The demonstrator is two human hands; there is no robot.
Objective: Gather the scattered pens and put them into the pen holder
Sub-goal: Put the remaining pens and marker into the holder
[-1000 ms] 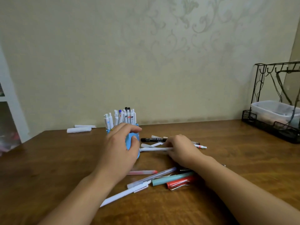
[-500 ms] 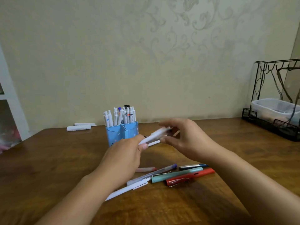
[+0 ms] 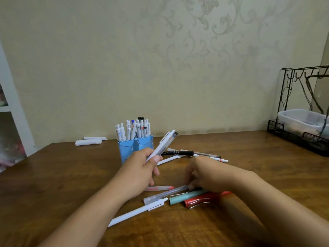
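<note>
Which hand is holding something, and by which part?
Left hand grips two pens, a white and a translucent one, by their lower barrels. Right hand touches the clear pen on the table; grip not visible.

the black marker (image 3: pixel 178 153) on the table bears a white label, its print too small to read.

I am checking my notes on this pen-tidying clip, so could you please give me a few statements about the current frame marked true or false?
1. The left hand holds white pens. True.
2. The blue pen holder is empty. False: it is full of pens.
3. The right hand reaches down at the pens near the red pen. True.
4. The teal pen stands in the holder. False: it lies on the table.
</note>
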